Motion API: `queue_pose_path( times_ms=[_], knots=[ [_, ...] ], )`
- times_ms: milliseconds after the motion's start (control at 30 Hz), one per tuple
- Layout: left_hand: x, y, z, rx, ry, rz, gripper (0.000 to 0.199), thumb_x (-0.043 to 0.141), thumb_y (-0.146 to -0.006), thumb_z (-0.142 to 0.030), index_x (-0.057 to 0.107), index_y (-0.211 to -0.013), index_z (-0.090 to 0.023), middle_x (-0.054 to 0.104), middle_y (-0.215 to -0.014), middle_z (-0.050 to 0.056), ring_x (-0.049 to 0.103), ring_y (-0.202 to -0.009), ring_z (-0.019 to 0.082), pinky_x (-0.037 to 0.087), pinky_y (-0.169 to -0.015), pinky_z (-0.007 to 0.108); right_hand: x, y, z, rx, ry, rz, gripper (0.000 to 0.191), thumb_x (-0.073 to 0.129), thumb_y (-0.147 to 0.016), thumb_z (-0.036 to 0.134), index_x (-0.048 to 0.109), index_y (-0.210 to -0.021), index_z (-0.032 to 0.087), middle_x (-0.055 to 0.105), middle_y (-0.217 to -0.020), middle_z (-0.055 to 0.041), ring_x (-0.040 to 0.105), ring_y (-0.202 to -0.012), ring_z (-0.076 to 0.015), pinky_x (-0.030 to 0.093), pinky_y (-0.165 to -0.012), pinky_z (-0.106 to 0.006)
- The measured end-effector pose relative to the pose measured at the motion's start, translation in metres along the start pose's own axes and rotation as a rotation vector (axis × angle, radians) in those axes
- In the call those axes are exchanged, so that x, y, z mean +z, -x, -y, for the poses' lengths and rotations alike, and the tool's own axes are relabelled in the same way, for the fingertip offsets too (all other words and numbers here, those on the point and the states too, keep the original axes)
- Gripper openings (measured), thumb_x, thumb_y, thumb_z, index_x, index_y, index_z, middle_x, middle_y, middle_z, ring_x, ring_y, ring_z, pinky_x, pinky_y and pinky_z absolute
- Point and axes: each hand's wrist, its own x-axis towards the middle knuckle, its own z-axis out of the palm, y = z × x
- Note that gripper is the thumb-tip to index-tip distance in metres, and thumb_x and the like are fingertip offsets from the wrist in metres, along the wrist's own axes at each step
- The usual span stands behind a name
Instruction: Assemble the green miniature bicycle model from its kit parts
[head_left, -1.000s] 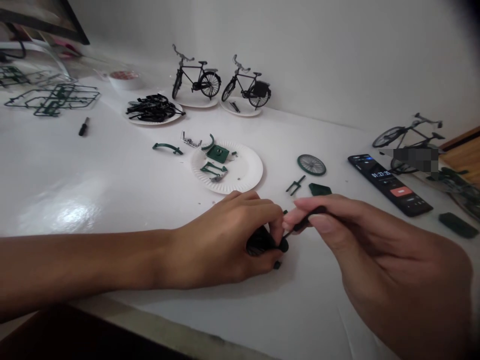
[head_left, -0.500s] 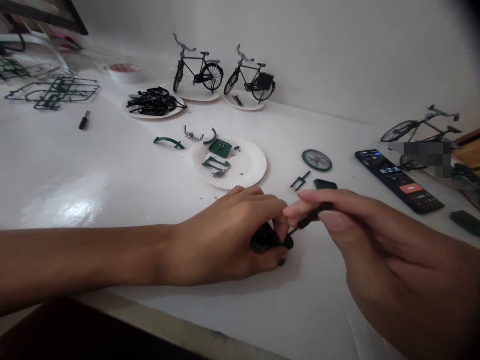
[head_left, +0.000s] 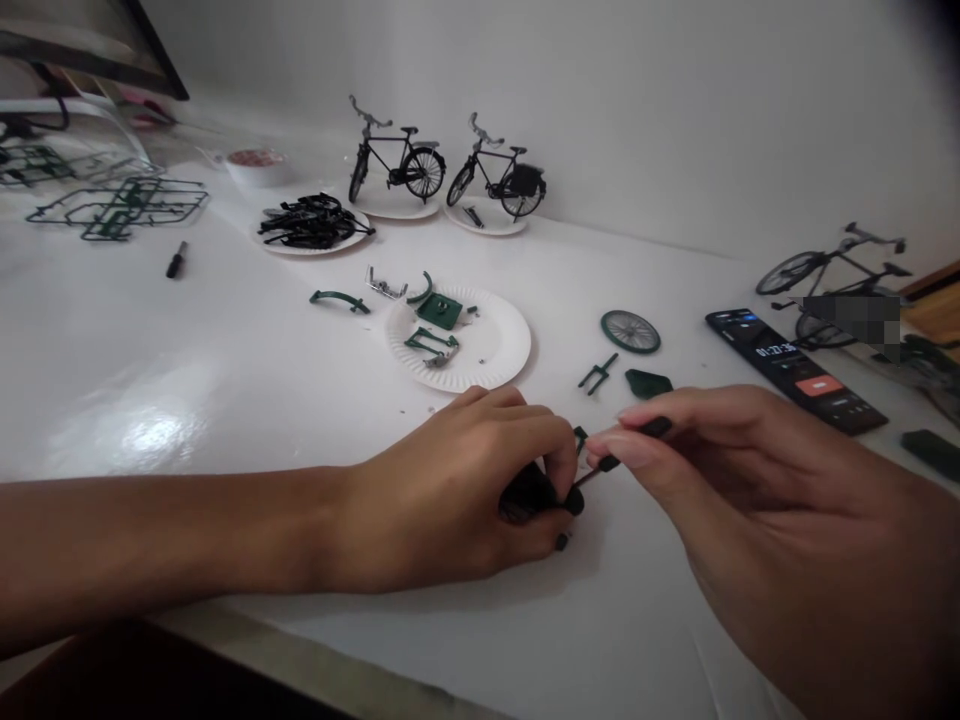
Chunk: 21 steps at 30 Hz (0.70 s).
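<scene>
My left hand [head_left: 457, 490] rests on the white table, its fingers closed around a dark model bicycle part [head_left: 525, 497]. Most of that part is hidden under the fingers. Between the thumb and fingers of my right hand [head_left: 780, 510] is a small black-handled screwdriver [head_left: 657, 427]. Its thin shaft points down and left to the dark part; whether the tip sits in a screw I cannot tell. A bit of green frame [head_left: 580, 438] shows behind the left fingertips. Just beyond lie a green fork [head_left: 598, 375], a green-rimmed spoked wheel [head_left: 630, 331] and a green piece [head_left: 648, 384].
A paper plate [head_left: 506, 345] holds small green and metal parts. Behind it stand two model bicycles [head_left: 397, 160] and a plate heaped with black parts [head_left: 311, 222]. Another screwdriver [head_left: 177, 262] lies left, near green sprues [head_left: 120, 210]. A phone [head_left: 799, 375] lies right.
The view has shifted slightly, so things appear lower. My right thumb and fingers have changed their hold on the screwdriver, showing more of its handle. The left hand keeps its grip.
</scene>
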Motion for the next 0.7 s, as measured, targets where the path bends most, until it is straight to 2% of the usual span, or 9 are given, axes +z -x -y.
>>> queue_pose_path(
  times_ms=[133, 200, 267, 433, 700],
  knots=[
    [0.0, 0.001, 0.0, 0.004, 0.013, 0.002, 0.017, 0.07, -0.08, -0.014, 0.056, -0.088, -0.018, 0.061, -0.087, -0.004, 0.054, -0.088, 0.012, 0.037, -0.086, 0.026, -0.001, 0.001, -0.003, -0.102, 0.021, 0.052, 0.024, 0.064, -0.089, 0.021, 0.071, -0.11, 0.032, 0.076, -0.093, 0.009, 0.072, -0.084, -0.0097, 0.056, -0.078, -0.016],
    [0.0, 0.001, 0.001, 0.01, 0.016, 0.007, 0.016, 0.069, -0.08, -0.015, 0.055, -0.089, -0.018, 0.062, -0.091, -0.004, 0.054, -0.09, 0.012, 0.037, -0.088, 0.027, -0.003, 0.001, -0.002, -0.123, -0.026, 0.108, 0.028, 0.058, -0.093, 0.018, 0.07, -0.114, 0.033, 0.076, -0.098, 0.0092, 0.072, -0.088, -0.0103, 0.057, -0.078, -0.017],
    [0.0, 0.0, 0.001, 0.016, 0.014, 0.007, 0.016, 0.069, -0.08, -0.015, 0.055, -0.089, -0.018, 0.062, -0.091, -0.004, 0.054, -0.091, 0.012, 0.037, -0.088, 0.027, -0.004, 0.0, 0.002, -0.092, -0.048, 0.12, 0.026, 0.057, -0.094, 0.019, 0.071, -0.11, 0.034, 0.076, -0.099, 0.0101, 0.072, -0.086, -0.0102, 0.058, -0.075, -0.017],
    [0.001, 0.0, 0.001, 0.011, -0.002, 0.009, 0.018, 0.071, -0.079, -0.016, 0.055, -0.088, -0.018, 0.062, -0.086, -0.005, 0.054, -0.087, 0.012, 0.038, -0.086, 0.027, -0.003, -0.001, 0.007, -0.036, -0.028, 0.131, 0.018, 0.06, -0.092, 0.023, 0.072, -0.097, 0.035, 0.076, -0.081, 0.0128, 0.073, -0.075, -0.0089, 0.056, -0.063, -0.015],
    [0.003, -0.001, 0.003, -0.008, -0.019, 0.011, 0.017, 0.071, -0.078, -0.018, 0.059, -0.09, -0.018, 0.063, -0.087, -0.003, 0.055, -0.09, 0.015, 0.039, -0.086, 0.03, -0.004, -0.002, 0.005, -0.027, -0.03, 0.085, 0.019, 0.064, -0.089, 0.02, 0.073, -0.095, 0.035, 0.077, -0.082, 0.0138, 0.073, -0.071, -0.0079, 0.057, -0.063, -0.014]
  ],
)
